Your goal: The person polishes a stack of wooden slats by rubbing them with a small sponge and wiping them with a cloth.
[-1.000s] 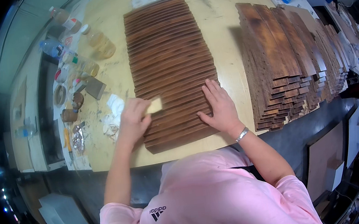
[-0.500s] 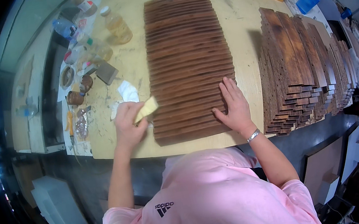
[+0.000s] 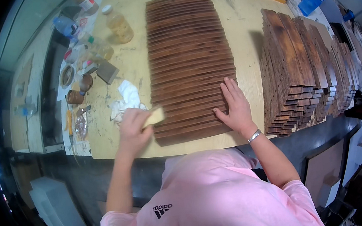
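A long row of dark brown wooden strips (image 3: 191,62) lies side by side on the table in front of me, their edges up. Between the thumb and fingers of my left hand (image 3: 134,134) is a pale yellow sponge (image 3: 154,117), a block whose tip reaches over the left ends of the near strips. My right hand (image 3: 236,109) rests with fingers spread on the right side of the near strips, holding nothing. Just beyond my left hand lies a crumpled white cloth (image 3: 129,96).
Stacked brown boards (image 3: 290,51) rise on the right. Along the left stand a capped jar of yellowish liquid (image 3: 118,26), a blue-labelled bottle (image 3: 66,27), a grey block (image 3: 107,72) and an orange-handled tool (image 3: 69,123). A blue jug (image 3: 311,2) stands far right.
My left hand has moved slightly toward me and to the right with the sponge, uncovering more of the white cloth. My right hand stays in place on the strips.
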A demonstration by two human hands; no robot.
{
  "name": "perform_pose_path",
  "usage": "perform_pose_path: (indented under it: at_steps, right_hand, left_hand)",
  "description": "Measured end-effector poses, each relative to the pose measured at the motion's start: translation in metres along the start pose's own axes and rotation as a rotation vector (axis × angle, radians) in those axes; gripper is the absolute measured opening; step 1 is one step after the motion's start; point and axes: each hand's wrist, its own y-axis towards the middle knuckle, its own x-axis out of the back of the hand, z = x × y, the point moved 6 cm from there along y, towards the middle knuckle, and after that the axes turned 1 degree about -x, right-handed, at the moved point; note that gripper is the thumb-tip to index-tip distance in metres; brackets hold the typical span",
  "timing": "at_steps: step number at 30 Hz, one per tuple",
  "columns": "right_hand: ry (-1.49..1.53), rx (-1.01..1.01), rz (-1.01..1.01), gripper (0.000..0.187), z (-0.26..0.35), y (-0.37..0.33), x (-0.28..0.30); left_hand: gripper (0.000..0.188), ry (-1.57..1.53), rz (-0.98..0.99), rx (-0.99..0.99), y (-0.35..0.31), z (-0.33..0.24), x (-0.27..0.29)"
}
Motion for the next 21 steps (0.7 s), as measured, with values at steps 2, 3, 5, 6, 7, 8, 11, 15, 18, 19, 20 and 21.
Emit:
perform_pose_path:
  at_steps: [2,3,5,6,7,8,11,15,18,19,20,21]
  right_hand:
    - [-0.001,0.001,0.010,0.081,0.001,0.002,0.000]
    - [0.001,-0.003,0.019,0.081,0.003,0.002,0.000]
    - [0.008,-0.008,0.015,0.081,0.002,0.001,0.000]
    - [0.014,-0.004,0.006,0.081,0.002,0.001,0.001]
    - [0.015,0.000,0.001,0.081,0.002,0.000,0.001]
    - [0.009,-0.003,0.000,0.081,0.001,-0.001,0.001]
    - [0.005,-0.003,0.000,0.082,0.000,0.001,0.001]
    - [0.009,-0.001,0.010,0.082,-0.001,-0.001,-0.001]
    - [0.014,0.011,0.015,0.083,0.002,0.001,-0.001]
    - [0.012,0.010,0.011,0.083,0.001,0.001,0.000]
    - [0.011,0.008,0.012,0.083,0.001,0.001,0.000]
    - [0.010,0.007,0.012,0.083,0.001,0.001,0.000]
  left_hand:
    - [0.036,-0.102,0.034,-0.057,0.010,-0.021,-0.017]
    - [0.036,-0.105,0.078,-0.061,0.006,-0.019,-0.022]
    - [0.035,-0.045,0.111,-0.026,-0.005,-0.001,-0.021]
    - [0.035,0.021,0.098,0.018,-0.016,0.018,-0.008]
    - [0.035,0.079,0.084,0.064,-0.027,0.035,0.003]
    - [0.035,0.088,0.052,0.101,-0.033,0.042,0.013]
    - [0.035,0.079,-0.044,0.218,-0.040,0.048,0.039]
    - [0.035,-0.038,-0.052,0.118,-0.026,0.016,0.016]
    - [0.035,-0.113,0.040,0.059,-0.021,-0.006,-0.005]
    - [0.035,-0.082,0.033,0.074,-0.024,-0.001,-0.005]
    - [0.035,-0.051,0.027,0.089,-0.030,0.008,-0.003]
    - [0.035,-0.020,0.020,0.104,-0.034,0.015,0.001]
